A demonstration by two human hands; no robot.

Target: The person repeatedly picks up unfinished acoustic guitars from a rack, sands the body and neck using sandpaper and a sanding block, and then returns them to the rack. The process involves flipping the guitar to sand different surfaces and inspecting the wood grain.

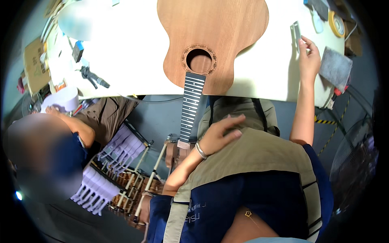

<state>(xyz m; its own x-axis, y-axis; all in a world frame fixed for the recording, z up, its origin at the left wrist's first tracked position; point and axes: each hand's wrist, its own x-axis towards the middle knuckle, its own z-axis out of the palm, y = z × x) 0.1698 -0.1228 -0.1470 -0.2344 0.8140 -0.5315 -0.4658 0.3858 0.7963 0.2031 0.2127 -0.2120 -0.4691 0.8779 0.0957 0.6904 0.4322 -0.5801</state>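
Wooden and light brown, the guitar body (214, 36) lies flat on our white worktop (267, 73). Its dark neck (191, 109) sticks out past the worktop edge and points down toward us. So the long way of the guitar runs from far to near.

Our left hand (221, 135) rests on our tan apron (259, 154), just right of the neck's near end. Its fingers (235, 120) are loose and spread and hold nothing. This hand is the one nearer to the neck.

Our right hand (308, 56) reaches far out over the worktop, well to the right of the guitar body. Its fingers (304, 41) touch a thin grey metal strip (296, 34). The strip stands long-way up from the fingertips. We cannot tell if the fingers pinch it or only press on it.

Just right of this hand lies a grey sanding pad (335, 67). Beyond it we see a yellow tape roll (336, 23) and a small white bottle (317, 22). Nothing lies between the right hand and the guitar, only bare white worktop.

Far to the left of both hands, another person (44, 158) is bent over their own work. Below them a rack of guitar necks (133, 182) stands on the floor. A black tool (94, 77) lies at the left end of the worktop.
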